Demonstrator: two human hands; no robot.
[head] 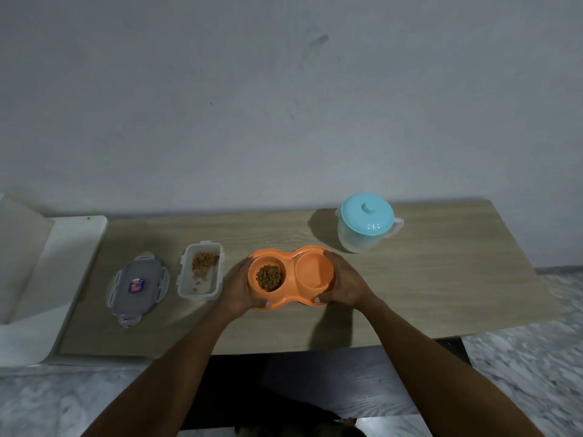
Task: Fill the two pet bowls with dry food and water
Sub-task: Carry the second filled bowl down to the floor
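On a wooden counter (pixel 441 279), both hands grip the orange double pet bowl (pixel 290 257): left hand (pixel 235 287) and right hand (pixel 347 283), fingers clamped on its ends. Dry food (pixel 268 276) fills its left well; the lidded water jug (pixel 366 227) stands behind, to the right.

an orange double pet bowl (pixel 290 279) sits flat near the middle of the wooden table (pixel 441 279), its two round wells side by side. the left well holds a mound of brown dry food (pixel 268 276); the right well looks empty. left of it stands an open clear food container (pixel 200 270) with a little kibble, its grey lid (pixel 137 288) lying further left. far right stands a clear pitcher (pixel 366 227), teal lid on.
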